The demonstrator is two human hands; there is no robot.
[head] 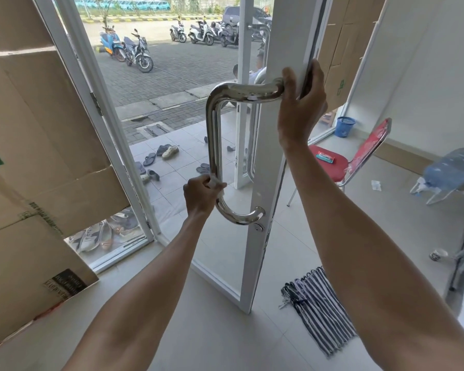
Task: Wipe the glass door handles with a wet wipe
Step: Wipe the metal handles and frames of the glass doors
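One handle: mirror-bright chrome tube bent like a C, centre of frame, on the white door.
Left hand: fingers curled, pinching a white wipe against its lower bend.
Right hand: curled round the door edge, beside its top.

Single wide-angle view, riding on the person's head. Looking forward and down from head height, facing the open doorway and the edge of the white-framed glass door. Sitting close in: door handle at arm's reach in mid-frame, both forearms running up from the bottom edge to the left hand and right hand. Bending straight lines toward the borders. Taking in cardboard hard against the left side, a red chair off to the right, floor tiles below, parked motorbikes far outside along the top.
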